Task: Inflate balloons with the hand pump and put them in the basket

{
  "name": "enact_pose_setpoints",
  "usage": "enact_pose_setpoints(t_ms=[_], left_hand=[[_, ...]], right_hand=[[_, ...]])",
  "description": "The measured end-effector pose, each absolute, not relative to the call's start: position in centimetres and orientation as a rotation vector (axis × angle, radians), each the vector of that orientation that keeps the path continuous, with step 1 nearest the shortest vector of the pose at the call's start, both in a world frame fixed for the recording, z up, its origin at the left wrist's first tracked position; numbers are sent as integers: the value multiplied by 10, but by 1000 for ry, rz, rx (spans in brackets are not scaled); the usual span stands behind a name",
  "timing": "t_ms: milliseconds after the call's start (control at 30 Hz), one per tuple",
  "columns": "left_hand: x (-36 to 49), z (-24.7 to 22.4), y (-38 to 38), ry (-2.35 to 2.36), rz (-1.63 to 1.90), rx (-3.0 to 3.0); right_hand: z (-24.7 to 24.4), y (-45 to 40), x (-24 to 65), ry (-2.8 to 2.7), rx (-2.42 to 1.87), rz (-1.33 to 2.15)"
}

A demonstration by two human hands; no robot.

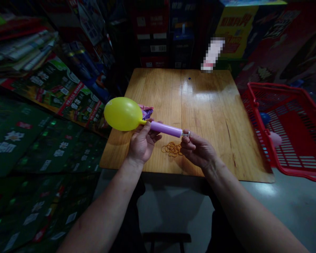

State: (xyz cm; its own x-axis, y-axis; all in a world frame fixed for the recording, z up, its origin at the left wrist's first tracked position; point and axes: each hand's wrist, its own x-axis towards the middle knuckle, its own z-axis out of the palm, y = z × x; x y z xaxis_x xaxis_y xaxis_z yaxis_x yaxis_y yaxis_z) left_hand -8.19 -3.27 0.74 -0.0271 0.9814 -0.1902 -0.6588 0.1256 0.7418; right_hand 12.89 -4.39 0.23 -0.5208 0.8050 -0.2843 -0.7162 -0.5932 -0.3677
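Note:
A yellow balloon [123,114], swollen with air, points left over the table's left edge. Its neck sits on the nozzle end of a purple balloon pump [167,129]. My left hand [143,142] is closed around that joint, thumb on the balloon's neck and fingers under the pump barrel. The pump's small white handle [188,134] is gripped by my right hand [198,149], and only a short length of the rod shows. Just below the pump lies a loose heap of orange rubber bands [171,149]. Pink and purple deflated balloons [147,111] lie behind the yellow one, partly hidden.
A wooden table [207,116] stands before me, with a small dark blue bit [189,78] near its far edge. To the right is a red plastic basket [275,154] with balloons inside. Green cartons [42,140] crowd the left side; stacked boxes [152,38] line the back.

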Motion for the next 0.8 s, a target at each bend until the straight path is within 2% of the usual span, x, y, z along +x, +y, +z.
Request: enact_pose_setpoints(t_ms=[233, 433, 600, 800], left_hand=[[-87, 9, -28, 810, 1391, 514], [-102, 11, -21, 823, 1552, 507], [-89, 7, -30, 833, 1405, 495], [-83, 6, -31, 823, 1388, 502]], right_hand=[[10, -38, 136, -223, -541, 2157], [20, -34, 149, -181, -578, 2045], [8, -41, 133, -199, -560, 2150], [5, -40, 129, -210, -557, 2160]])
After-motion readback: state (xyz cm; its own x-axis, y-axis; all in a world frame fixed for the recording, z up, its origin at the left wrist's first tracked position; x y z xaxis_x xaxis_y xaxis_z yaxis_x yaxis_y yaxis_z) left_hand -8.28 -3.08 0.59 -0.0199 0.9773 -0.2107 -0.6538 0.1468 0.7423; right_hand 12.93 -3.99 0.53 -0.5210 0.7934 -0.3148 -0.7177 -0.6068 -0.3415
